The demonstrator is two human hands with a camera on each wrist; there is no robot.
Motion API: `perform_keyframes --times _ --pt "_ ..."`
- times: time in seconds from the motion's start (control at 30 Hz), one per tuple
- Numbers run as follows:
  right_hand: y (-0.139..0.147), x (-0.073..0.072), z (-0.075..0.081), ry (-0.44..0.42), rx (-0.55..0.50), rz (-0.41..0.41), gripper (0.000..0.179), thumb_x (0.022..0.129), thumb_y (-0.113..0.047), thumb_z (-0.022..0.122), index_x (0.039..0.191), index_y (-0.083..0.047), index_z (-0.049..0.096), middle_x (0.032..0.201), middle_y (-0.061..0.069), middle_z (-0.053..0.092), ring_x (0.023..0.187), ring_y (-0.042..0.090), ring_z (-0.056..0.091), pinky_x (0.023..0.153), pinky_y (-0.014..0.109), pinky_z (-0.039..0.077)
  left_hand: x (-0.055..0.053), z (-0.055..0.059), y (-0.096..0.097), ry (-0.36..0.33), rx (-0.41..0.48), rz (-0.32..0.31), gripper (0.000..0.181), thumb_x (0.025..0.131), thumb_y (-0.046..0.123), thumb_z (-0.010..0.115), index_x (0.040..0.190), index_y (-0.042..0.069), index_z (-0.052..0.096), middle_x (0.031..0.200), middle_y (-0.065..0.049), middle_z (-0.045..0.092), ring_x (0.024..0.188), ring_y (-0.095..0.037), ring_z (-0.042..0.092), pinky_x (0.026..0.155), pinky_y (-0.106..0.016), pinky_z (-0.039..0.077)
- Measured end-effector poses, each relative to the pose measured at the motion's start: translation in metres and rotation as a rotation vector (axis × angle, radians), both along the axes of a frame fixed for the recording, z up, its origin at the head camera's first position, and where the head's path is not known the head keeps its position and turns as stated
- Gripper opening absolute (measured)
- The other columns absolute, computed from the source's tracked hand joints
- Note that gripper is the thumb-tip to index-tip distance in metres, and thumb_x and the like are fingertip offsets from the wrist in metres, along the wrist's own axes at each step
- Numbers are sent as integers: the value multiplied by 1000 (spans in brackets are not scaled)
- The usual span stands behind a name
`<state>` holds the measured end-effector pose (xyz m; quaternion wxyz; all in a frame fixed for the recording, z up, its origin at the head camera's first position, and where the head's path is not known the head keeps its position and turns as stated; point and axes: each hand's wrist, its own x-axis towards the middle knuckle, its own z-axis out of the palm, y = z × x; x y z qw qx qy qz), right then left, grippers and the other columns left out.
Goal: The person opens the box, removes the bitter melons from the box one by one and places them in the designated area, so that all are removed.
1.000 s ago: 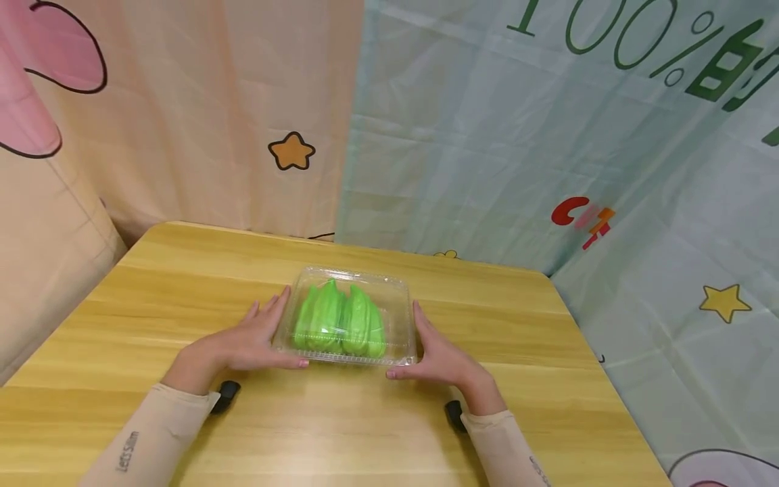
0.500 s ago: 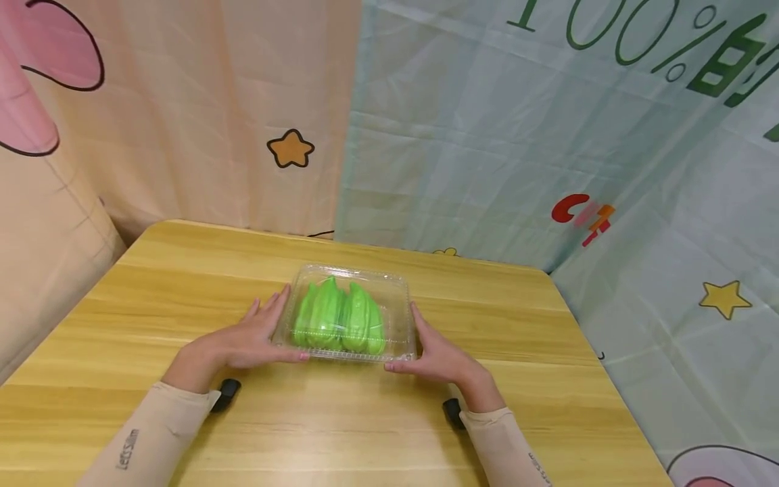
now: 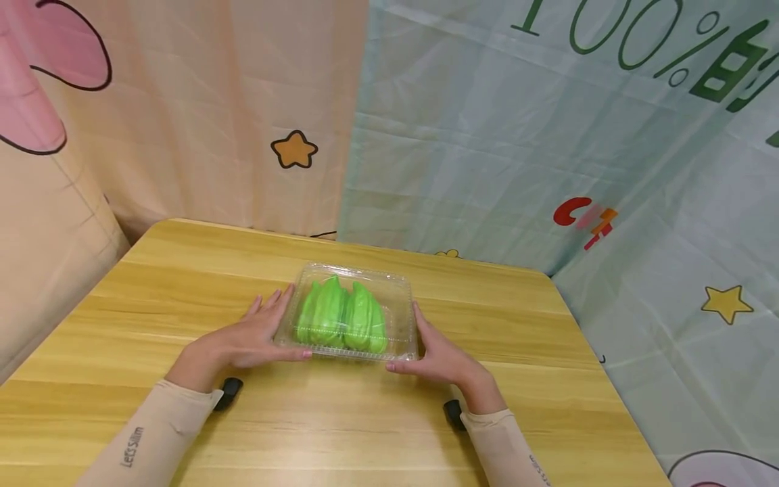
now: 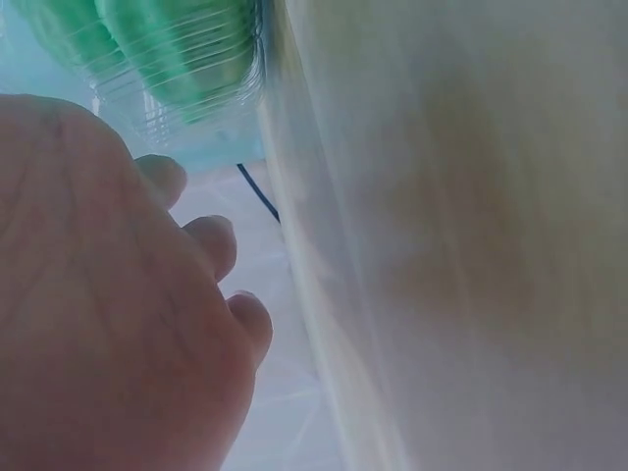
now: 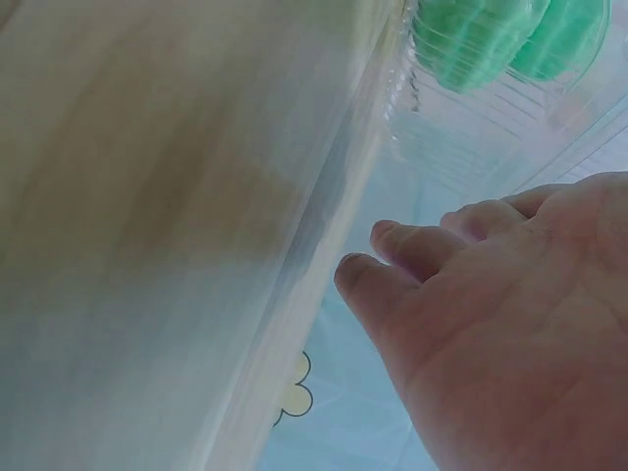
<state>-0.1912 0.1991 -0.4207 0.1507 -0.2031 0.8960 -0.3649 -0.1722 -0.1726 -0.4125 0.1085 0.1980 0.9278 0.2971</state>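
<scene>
A lidded clear plastic clamshell container is on the table, lying at a slight slant. Several bright green, ridged, pointed pieces resembling star fruit stand in its left and middle part. My left hand is at its left side, with straight fingers along the side and the thumb at the front rim. At the right side my right hand has its index finger along the edge and its thumb by the front corner. In both wrist views the other fingers look relaxed. Firmness of contact is hard to judge.
The wood-grain table has rounded far corners. Printed curtains hang behind it and to the right. A black wrist device sits under the left wrist, and another black device is under the right one.
Both thumbs have moved slightly forward, closer to the container's front rim. The container has shifted barely, if at all, and the view sways a little.
</scene>
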Motion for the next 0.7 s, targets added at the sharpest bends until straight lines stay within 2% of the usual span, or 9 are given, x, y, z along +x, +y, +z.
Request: perform_keyframes --times 0.2,0.4,0.5,0.6,0.7 --pt "0 -2 0 -3 -3 -15 129 77 -63 79 161 -30 -12 167 -3 2 150 21 15 118 48 24 1 1 3 0 -9 3 119 89 71 58 160 6 -11 164 -27 -4 147 -52 -7 113 -70 -1" --pt "1 -2 1 -8 15 -23 124 80 -63 76 159 -33 -14 166 -1 1 150 22 13 118 49 22 2 0 3 -18 -10 18 109 93 71 51 161 16 -14 165 -25 -5 146 -53 -7 111 -73 1" --pt "1 -2 0 -18 5 -10 124 81 -60 77 159 -33 -16 167 -1 -1 151 22 11 119 48 21 3 1 3 -28 0 17 107 94 70 51 161 18 -14 165 -25 -5 146 -55 -6 110 -74 1" --pt "2 -2 -2 -30 4 0 125 82 -57 78 159 -31 -18 167 0 -3 151 21 10 119 47 20 5 3 3 -48 4 14 106 95 69 50 161 17 -14 165 -24 -5 146 -54 -6 109 -75 1" --pt "2 -2 -2 -45 17 -2 126 83 -57 77 158 -29 -20 167 1 -4 150 21 9 119 45 20 6 5 4 -86 9 18 103 96 69 48 161 21 -15 165 -23 -8 145 -57 -5 108 -77 1"
